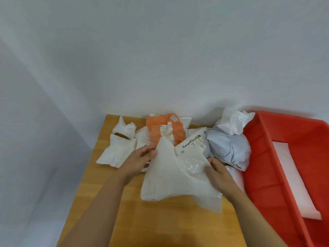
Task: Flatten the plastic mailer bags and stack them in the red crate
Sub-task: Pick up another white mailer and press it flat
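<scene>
- White crumpled mailer bag (170, 177) is lifted over the wooden worktop (160, 225), left hand (140, 160) and right hand (218, 171) each pinching an edge.
- Red crate (263, 168) sits right, one flat bag (295, 180) inside.

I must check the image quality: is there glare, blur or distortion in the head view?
Head view: soft, even light; slight glare on the clear film of the white mailer bag; wide-angle bending at the red crate; the whole picture is a little soft.
</scene>
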{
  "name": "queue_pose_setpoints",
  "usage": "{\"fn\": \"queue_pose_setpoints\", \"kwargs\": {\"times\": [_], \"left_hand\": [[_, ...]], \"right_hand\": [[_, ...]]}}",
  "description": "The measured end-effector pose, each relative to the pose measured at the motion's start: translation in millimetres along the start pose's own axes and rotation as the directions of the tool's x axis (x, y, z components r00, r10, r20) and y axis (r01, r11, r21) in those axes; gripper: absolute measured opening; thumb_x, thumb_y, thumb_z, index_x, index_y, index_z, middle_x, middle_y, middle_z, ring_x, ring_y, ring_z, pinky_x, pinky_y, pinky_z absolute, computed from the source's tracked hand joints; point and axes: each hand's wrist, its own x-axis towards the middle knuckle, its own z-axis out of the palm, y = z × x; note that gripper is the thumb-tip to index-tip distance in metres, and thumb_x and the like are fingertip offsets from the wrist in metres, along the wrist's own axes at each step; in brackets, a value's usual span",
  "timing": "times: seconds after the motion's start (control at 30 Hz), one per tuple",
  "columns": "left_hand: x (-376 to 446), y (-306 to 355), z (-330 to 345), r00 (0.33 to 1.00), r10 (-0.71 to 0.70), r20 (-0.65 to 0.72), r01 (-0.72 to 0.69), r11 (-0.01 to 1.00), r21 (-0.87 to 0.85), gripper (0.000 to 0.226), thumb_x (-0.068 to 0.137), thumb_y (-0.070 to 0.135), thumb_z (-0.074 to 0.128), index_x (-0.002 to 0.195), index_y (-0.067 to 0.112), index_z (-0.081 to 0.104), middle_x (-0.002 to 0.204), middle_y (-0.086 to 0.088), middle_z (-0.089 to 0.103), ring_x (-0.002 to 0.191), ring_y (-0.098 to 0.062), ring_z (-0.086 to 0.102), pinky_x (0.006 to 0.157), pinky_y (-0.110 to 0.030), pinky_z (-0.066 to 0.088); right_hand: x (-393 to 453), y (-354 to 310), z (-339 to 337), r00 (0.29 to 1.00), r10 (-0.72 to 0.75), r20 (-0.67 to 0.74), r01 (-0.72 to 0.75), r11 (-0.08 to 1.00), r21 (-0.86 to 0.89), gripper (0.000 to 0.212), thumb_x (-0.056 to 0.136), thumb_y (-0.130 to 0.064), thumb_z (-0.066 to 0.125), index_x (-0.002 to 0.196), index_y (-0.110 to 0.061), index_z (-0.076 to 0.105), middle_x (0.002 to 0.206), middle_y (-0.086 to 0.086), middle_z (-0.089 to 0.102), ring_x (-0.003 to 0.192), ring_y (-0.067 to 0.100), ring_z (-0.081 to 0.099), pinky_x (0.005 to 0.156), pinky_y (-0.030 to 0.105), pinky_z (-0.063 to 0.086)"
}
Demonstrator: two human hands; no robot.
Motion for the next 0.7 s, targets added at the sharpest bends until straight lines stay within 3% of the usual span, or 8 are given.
{"fn": "queue_pose_setpoints", "kwargs": {"times": [0.13, 0.23, 0.43, 0.57, 0.7], "left_hand": [[-8, -42, 9, 0.992, -0.12, -0.031, 0.119, 0.993, -0.006, 0.027, 0.097, 0.047, 0.055, 0.123, 0.039, 0.06, 0.119, 0.003, 0.066, 0.106, -0.016, 0.065, 0.086, -0.029, 0.055], [-14, -67, 18, 0.977, -0.214, 0.001, 0.214, 0.974, 0.071, 0.051, 0.092, 0.063, 0.05, 0.138, 0.041, 0.046, 0.13, 0.009, 0.054, 0.117, -0.013, 0.056, 0.09, -0.031, 0.05], [-14, -100, 26, 0.954, -0.27, -0.129, 0.289, 0.943, 0.167, 0.049, 0.091, 0.051, 0.063, 0.134, 0.029, 0.054, 0.125, 0.003, 0.053, 0.114, -0.011, 0.051, 0.089, -0.028, 0.042], [-16, -107, 31, 0.964, -0.225, -0.144, 0.25, 0.951, 0.185, 0.042, 0.093, 0.051, 0.059, 0.133, 0.038, 0.053, 0.119, 0.006, 0.055, 0.11, -0.01, 0.053, 0.083, -0.025, 0.043], [-13, -101, 38, 0.977, -0.131, -0.166, 0.164, 0.965, 0.206, 0.022, 0.097, 0.041, 0.058, 0.113, 0.029, 0.064, 0.105, 0.01, 0.058, 0.095, -0.009, 0.054, 0.078, -0.023, 0.044]], "right_hand": [[-2, 24, 35, 0.994, -0.032, 0.106, 0.041, 0.996, -0.084, 0.02, 0.1, -0.034, 0.056, 0.084, -0.023, 0.06, 0.076, -0.009, 0.061, 0.068, -0.001, 0.056, 0.064, 0.017, 0.041], [1, 44, 68, 0.973, -0.029, 0.229, 0.076, 0.977, -0.201, 0.03, 0.101, -0.033, 0.054, 0.074, -0.025, 0.046, 0.065, -0.009, 0.046, 0.06, 0.003, 0.045, 0.058, 0.02, 0.034], [10, 76, 105, 0.956, -0.007, 0.293, 0.052, 0.988, -0.144, 0.04, 0.1, -0.032, 0.056, 0.068, -0.022, 0.036, 0.059, -0.009, 0.037, 0.054, 0.003, 0.036, 0.055, 0.023, 0.028], [16, 83, 100, 0.959, -0.02, 0.283, 0.042, 0.996, -0.075, 0.038, 0.099, -0.03, 0.059, 0.066, -0.02, 0.043, 0.057, -0.014, 0.043, 0.056, 0.002, 0.039, 0.057, 0.021, 0.03], [14, 76, 84, 0.969, -0.054, 0.241, 0.056, 0.998, -0.003, 0.038, 0.099, -0.024, 0.059, 0.064, -0.02, 0.044, 0.055, -0.016, 0.043, 0.055, 0.001, 0.04, 0.056, 0.019, 0.03]]}}
